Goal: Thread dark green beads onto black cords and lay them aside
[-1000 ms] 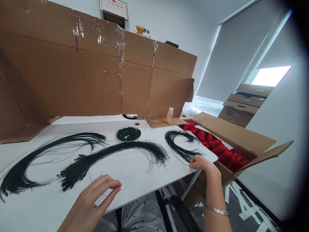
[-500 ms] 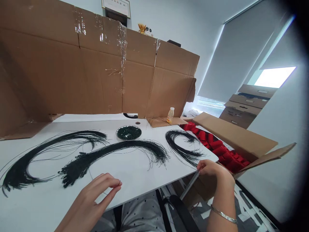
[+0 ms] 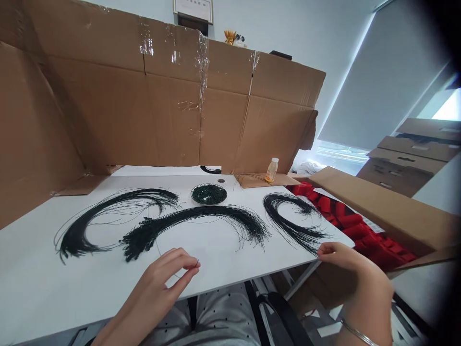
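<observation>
My left hand (image 3: 163, 281) hovers over the near edge of the white table (image 3: 43, 278), thumb and forefinger pinched on the end of a thin dark wire (image 3: 196, 263). My right hand (image 3: 342, 257) rests at the table's right front corner, fingers curled at the tips of the right bundle of black wires (image 3: 291, 218); whether it holds one I cannot tell. A middle bundle with beaded ends (image 3: 187, 221) and a left bundle (image 3: 108, 214) curve across the table. A small dish of dark green beads (image 3: 209, 193) sits behind them.
A tall taped cardboard screen (image 3: 162, 105) walls off the back and left of the table. A small bottle (image 3: 272, 169) stands on a cardboard flap. An open carton of red boxes (image 3: 360, 230) sits right of the table. Flat cartons (image 3: 414, 154) stack by the window.
My right hand slid from the wire tips toward the table's front corner. The view swung left, so everything sits further right in the frame. The left hand kept its pinch.
</observation>
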Demonstrator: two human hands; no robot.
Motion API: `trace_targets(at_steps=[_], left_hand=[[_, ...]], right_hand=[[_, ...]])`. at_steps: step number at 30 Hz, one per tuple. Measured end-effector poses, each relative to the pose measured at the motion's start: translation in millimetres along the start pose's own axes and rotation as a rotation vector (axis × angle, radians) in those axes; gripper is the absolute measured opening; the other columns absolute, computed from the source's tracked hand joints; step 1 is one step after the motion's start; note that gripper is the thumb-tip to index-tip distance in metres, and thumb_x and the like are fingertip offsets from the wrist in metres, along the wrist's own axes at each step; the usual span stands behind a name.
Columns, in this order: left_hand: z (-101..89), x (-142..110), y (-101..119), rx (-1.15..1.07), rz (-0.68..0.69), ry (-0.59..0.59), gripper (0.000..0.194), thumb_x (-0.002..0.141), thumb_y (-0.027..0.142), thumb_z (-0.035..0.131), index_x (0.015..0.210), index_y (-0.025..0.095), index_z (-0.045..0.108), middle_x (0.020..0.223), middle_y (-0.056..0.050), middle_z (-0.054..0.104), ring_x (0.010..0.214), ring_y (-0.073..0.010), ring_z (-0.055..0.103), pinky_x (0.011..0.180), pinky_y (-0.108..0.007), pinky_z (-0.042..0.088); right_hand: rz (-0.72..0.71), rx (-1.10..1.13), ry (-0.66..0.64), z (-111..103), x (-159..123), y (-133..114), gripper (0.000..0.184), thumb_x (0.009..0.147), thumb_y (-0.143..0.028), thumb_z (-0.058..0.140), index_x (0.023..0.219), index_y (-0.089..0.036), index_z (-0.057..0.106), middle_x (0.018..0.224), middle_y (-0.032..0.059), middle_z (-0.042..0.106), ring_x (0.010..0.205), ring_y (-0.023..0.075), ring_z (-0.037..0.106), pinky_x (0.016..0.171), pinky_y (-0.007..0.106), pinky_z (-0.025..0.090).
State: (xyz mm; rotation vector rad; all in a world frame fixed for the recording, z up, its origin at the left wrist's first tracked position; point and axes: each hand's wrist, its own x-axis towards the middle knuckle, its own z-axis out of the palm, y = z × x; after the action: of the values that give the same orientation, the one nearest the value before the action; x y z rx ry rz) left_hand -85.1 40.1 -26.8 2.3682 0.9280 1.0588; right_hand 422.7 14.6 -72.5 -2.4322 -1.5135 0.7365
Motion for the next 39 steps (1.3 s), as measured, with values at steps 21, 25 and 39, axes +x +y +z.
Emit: trace_targets(at_steps=[21,25,39], left_hand=[[-6.4,2,6,-0.149,-0.253,-0.119,0.021,0.096,0.038,0.061,0.081,0.025,0.068,0.084,0.000,0.072,0.080,-0.0186,0.067,0.074,-0.024,0.046],[-4.9,2,6,-0.217,-0.273,-0.180,0.017,0.093,0.034,0.064,0.080,0.025,0.070,0.085,0.000,0.073,0.082,-0.0190,0.068,0.079,-0.025,0.047],[-8.7,3,9,-0.522,-0.394,0.024,0.016,0.083,0.035,0.076,0.074,0.023,0.072,0.078,-0.001,0.067,0.078,-0.0183,0.061,0.077,-0.028,0.048]], right_hand=[[-0.899,0.582,-0.171,26,-84,-180,0.015,0.098,-0.032,0.059,0.093,-0.019,0.065,0.095,0.0047,0.064,0.088,0.0179,0.058,0.078,0.030,0.051],[-1.013,0.632,-0.295,44,-103,-204,0.011,0.095,-0.021,0.060,0.096,-0.019,0.070,0.098,0.0052,0.067,0.091,0.0175,0.063,0.084,0.031,0.054],[-1.206,1.018,-0.443,72,-111,-223,0.010,0.093,-0.021,0.076,0.099,-0.024,0.084,0.087,0.0034,0.071,0.082,0.0135,0.064,0.080,0.027,0.051]])
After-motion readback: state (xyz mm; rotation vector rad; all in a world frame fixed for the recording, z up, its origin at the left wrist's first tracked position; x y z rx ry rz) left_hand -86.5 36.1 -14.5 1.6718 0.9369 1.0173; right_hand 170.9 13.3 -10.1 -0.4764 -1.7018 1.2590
